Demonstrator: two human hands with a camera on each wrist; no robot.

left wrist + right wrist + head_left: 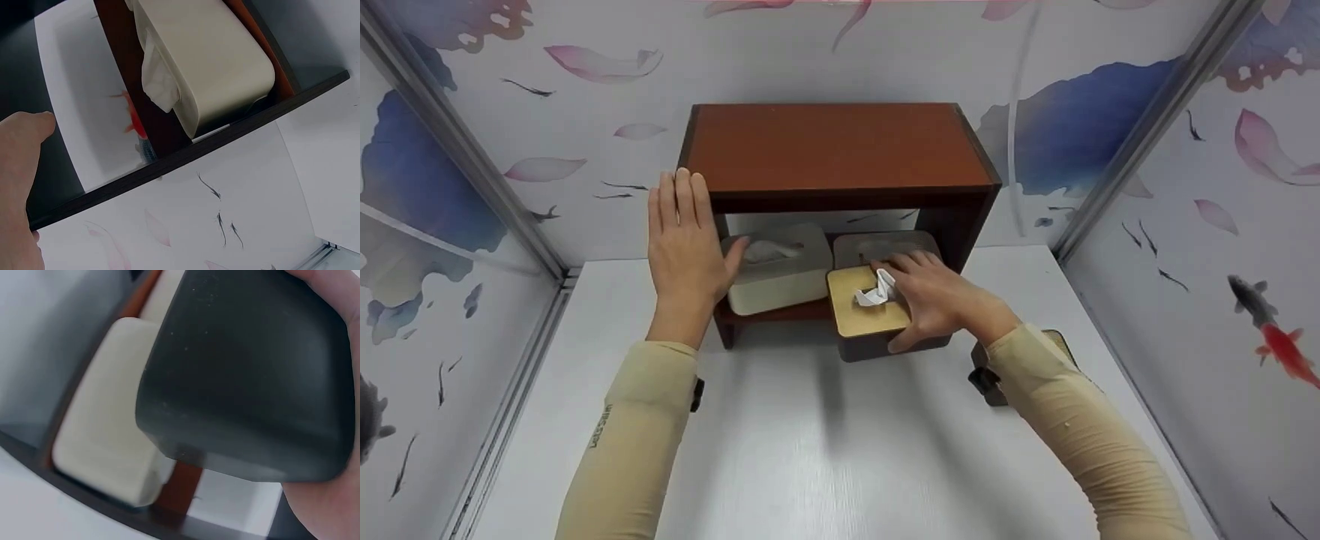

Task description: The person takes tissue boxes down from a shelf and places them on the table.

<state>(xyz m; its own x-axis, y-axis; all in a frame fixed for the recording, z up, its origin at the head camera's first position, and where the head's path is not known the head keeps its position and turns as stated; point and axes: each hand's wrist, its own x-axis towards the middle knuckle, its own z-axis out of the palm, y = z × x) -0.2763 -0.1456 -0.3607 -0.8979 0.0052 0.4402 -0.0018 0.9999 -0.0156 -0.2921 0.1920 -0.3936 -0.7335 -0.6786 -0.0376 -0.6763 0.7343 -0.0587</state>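
Clasped by right hand (934,296), frame centre: gold-topped tissue box (859,319); left hand (684,251), straight-fingered, at shelf (840,150); slackened hold could drop it.

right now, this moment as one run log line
left hand: at left end of shelf; right hand: gripping gold-topped tissue box; left cream box: in shelf
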